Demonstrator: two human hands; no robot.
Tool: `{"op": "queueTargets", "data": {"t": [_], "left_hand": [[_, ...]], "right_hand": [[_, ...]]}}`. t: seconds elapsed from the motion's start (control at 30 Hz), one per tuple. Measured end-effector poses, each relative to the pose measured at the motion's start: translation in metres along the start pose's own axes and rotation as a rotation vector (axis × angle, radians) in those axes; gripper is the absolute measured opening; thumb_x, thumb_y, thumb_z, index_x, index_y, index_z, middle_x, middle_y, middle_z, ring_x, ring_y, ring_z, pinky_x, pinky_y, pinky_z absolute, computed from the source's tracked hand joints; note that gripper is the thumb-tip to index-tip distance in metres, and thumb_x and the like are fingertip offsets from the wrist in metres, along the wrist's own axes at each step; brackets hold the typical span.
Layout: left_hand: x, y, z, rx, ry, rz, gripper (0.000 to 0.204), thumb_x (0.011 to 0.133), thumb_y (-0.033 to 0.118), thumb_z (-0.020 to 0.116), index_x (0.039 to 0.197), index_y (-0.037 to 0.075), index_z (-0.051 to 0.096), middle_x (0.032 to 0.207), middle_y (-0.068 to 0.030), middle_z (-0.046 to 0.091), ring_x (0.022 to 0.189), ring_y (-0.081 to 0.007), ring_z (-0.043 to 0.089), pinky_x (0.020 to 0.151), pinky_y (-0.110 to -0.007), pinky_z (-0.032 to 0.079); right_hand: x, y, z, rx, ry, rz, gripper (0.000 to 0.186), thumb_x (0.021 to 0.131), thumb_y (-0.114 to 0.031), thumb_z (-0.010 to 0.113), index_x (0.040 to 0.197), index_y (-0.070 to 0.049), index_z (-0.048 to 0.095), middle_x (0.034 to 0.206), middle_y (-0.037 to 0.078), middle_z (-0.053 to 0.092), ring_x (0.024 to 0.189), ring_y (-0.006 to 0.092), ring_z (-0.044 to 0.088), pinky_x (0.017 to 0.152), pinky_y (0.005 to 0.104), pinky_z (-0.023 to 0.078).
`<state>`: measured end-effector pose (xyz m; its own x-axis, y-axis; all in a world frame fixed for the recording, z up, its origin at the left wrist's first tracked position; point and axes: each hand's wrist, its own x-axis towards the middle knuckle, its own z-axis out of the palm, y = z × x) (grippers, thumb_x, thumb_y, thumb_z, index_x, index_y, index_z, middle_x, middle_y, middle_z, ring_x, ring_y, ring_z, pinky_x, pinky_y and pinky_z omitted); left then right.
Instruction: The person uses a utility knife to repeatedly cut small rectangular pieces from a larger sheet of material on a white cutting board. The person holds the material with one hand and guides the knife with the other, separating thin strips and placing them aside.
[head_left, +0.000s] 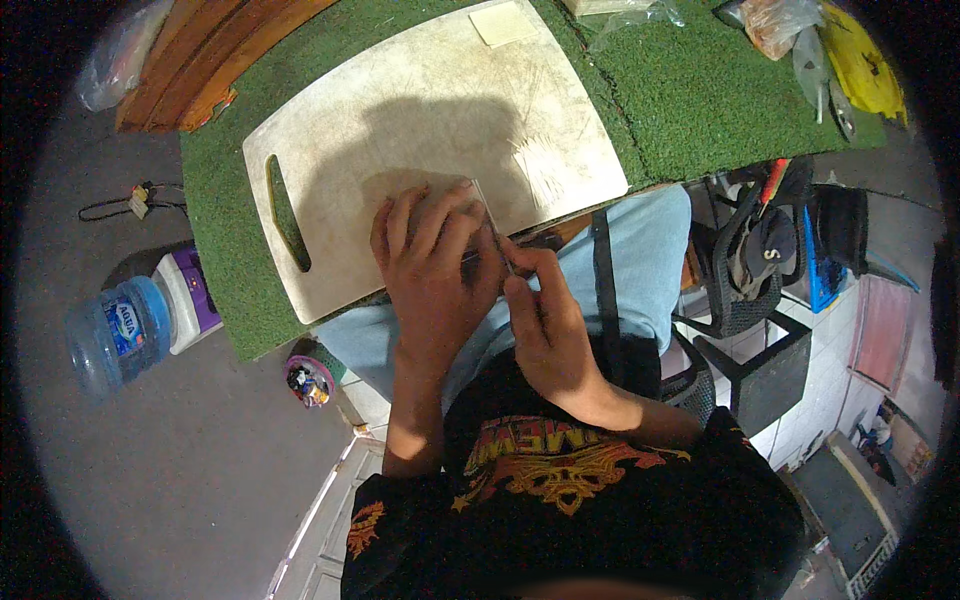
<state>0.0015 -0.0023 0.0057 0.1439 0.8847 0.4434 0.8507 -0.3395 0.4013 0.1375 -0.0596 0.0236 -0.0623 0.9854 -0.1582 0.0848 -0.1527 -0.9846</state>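
A white cutting board (350, 130) with a handle slot lies in front of me. My left hand (435, 260) rests palm down on its near edge, fingers stretched out and a little apart. Whatever lies beneath those fingers is hidden. My right hand (545, 325) is closed round a thin knife (487, 210), whose narrow blade points away from me right beside the left fingertips. Thin pale strips (540, 170) lie in a small heap on the board's right side. A flat, pale square piece (503, 23) sits at the board's far edge.
Green turf-like matting (690, 100) covers the table under the board. Plastic bags (780, 25) and a yellow packet (865, 65) lie far right. A large blue water bottle (120, 330) is on the left. Black chairs (745, 270) stand to the right; a small bin (310, 380) is below the table.
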Motion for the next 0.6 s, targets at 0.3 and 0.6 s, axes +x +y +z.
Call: {"op": "queueTargets", "data": {"t": [0.3,0.6], "left_hand": [[0.000,-0.002,0.000,-0.006,0.004,0.018,0.018,0.083,0.016,0.071,0.101,0.010,0.071,0.122,-0.0033,0.069,0.120,-0.0338,0.057,0.112,-0.053,0.036],[-0.006,-0.007,-0.002,0.003,-0.023,0.060,0.018,0.088,0.019,0.071,0.105,0.013,0.071,0.132,-0.0045,0.064,0.127,-0.0359,0.052,0.115,-0.057,0.034]], "right_hand": [[-0.008,-0.006,-0.007,-0.030,-0.035,0.124,0.034,0.107,-0.003,0.046,0.141,-0.002,0.046,0.082,0.015,0.060,0.070,0.0149,0.055,0.064,0.0329,0.048],[-0.020,-0.006,-0.025,0.018,-0.084,0.150,0.035,0.107,-0.002,0.047,0.142,-0.004,0.045,0.076,0.007,0.055,0.064,0.0103,0.048,0.057,0.0302,0.040]]}}
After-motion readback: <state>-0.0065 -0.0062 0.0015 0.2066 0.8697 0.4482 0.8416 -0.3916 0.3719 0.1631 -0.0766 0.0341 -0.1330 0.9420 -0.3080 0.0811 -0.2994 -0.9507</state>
